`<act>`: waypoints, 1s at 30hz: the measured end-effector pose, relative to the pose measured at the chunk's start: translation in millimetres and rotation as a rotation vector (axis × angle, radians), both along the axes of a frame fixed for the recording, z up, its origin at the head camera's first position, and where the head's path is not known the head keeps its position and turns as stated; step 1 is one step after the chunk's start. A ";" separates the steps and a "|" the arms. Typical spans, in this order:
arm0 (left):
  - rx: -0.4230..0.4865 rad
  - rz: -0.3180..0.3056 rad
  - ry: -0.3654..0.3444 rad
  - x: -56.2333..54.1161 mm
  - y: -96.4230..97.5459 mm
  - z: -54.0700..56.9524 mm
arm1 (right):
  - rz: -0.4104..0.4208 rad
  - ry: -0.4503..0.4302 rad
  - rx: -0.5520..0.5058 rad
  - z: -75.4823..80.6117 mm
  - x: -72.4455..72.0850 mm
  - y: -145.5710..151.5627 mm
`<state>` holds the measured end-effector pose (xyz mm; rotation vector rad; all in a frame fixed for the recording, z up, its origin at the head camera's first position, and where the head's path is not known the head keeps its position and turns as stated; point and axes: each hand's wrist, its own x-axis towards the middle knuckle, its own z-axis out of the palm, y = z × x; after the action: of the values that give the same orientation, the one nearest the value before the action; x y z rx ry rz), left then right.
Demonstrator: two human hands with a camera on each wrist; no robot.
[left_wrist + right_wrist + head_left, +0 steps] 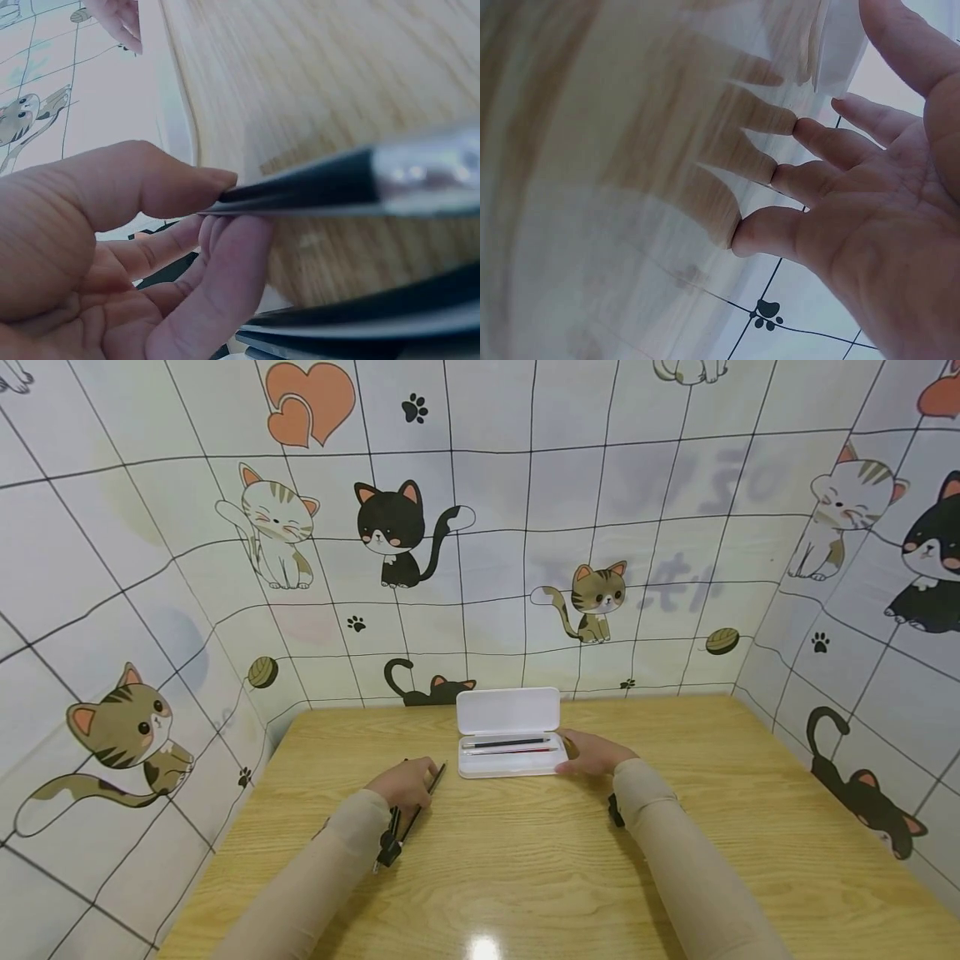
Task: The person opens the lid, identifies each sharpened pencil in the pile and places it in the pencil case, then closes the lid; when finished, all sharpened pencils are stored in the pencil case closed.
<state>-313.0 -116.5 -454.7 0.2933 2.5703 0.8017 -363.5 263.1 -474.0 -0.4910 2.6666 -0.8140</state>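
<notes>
My left hand (406, 786) is low over the left-middle of the table. Its thumb and fingertips pinch a slim black pencil-like stick with a silver band (315, 184); the band is close to the left wrist camera. An open white pencil case (510, 767) lies flat near the back edge, lid (508, 711) raised behind it. Inside lie a thin black pencil (506, 743) and a thin red and white stick (506, 751). My right hand (596, 752) is at the case's right end, fingers spread. In the right wrist view its fingertips (754, 234) touch the tabletop.
The wooden table (525, 860) is glossy and mirrors the fingers. A cloth with a grid and cartoon cats (495, 568) hangs behind the table and along both sides. Black wrist gear (388, 849) sits under the left wrist.
</notes>
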 end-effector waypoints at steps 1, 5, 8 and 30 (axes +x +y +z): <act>0.005 -0.001 0.002 -0.6 -0.3 0.5 | 0.001 0.000 -0.004 0.1 0.2 -0.1; 0.020 -0.016 0.027 -3.1 -1.8 4.0 | 0.000 0.001 -0.010 0.4 0.5 0.0; 0.039 -0.027 0.036 -5.2 -2.0 7.8 | 0.003 0.005 -0.011 -0.2 0.0 0.2; 0.200 -0.024 0.117 -15.7 -5.2 27.1 | -0.003 0.007 -0.004 -0.5 1.2 -0.5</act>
<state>-328.8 -121.7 -427.6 0.4436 2.5903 1.0646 -362.4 262.7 -474.5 -0.4922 2.6736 -0.8196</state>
